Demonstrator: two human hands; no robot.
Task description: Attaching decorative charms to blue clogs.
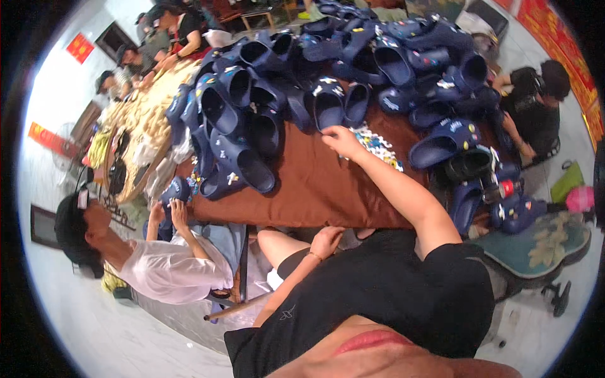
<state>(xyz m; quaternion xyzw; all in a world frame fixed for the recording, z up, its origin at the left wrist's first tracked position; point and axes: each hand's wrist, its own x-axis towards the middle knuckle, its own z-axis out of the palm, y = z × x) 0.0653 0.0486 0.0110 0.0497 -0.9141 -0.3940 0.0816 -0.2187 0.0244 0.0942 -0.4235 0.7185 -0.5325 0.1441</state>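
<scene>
My right arm stretches over the brown-covered table (302, 189). At its end my right hand (343, 143) is closed, fingertips at the heel of a navy clog (329, 113) with small charms on its toe. A second navy clog (357, 104) stands beside that one, to the right. Next to my right hand lies a spread of small white, blue and yellow charms (378, 148), partly covered by my forearm. Just below the table's near edge, my left hand (328, 240) is low in front of me with its fingers curled together; what they hold, if anything, is hidden.
Navy clogs (391, 63) are heaped along the far side and both ends of the table. A person in white (176, 271) handles a clog (175, 189) at the left. Another person (535, 107) sits at the right, near a patterned stool (529, 246). Beige pieces (148, 104) pile up behind.
</scene>
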